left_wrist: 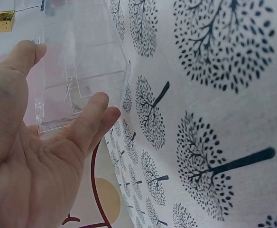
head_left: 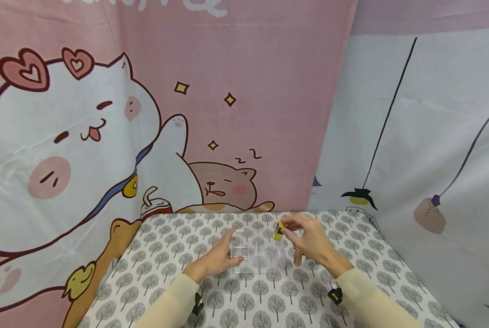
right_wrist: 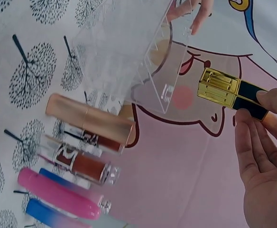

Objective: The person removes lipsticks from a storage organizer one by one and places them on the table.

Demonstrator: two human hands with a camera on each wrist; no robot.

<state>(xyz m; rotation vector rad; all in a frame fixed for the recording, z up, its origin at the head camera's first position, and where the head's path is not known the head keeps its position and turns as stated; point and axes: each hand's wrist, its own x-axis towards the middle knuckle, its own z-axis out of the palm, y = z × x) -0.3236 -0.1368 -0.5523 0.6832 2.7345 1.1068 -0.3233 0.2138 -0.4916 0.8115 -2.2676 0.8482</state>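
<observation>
My right hand (head_left: 313, 238) pinches a gold-and-black lipstick (right_wrist: 219, 89) between thumb and fingertips, raised above the right back part of a clear divided organizer box (head_left: 257, 263). The gold end points away from the fingers in the right wrist view. At the box's left end, my left hand (left_wrist: 39, 166) grips it, with the thumb and the fingers on opposite sides. Beside the box's right side stand a rose-gold lipstick tube (right_wrist: 90, 118), a lip gloss tube (right_wrist: 81, 161) with brownish-red colour, and a pink tube (right_wrist: 60, 192). In the head view my right hand hides most of these.
A blue tube (right_wrist: 53, 216) stands near the pink one, with another blue one partly behind. White cloth with grey trees covers the table (head_left: 244, 300). Behind it hangs a pink curtain (head_left: 285, 114) with cartoon animals, and a pale one (head_left: 392, 136) on the right.
</observation>
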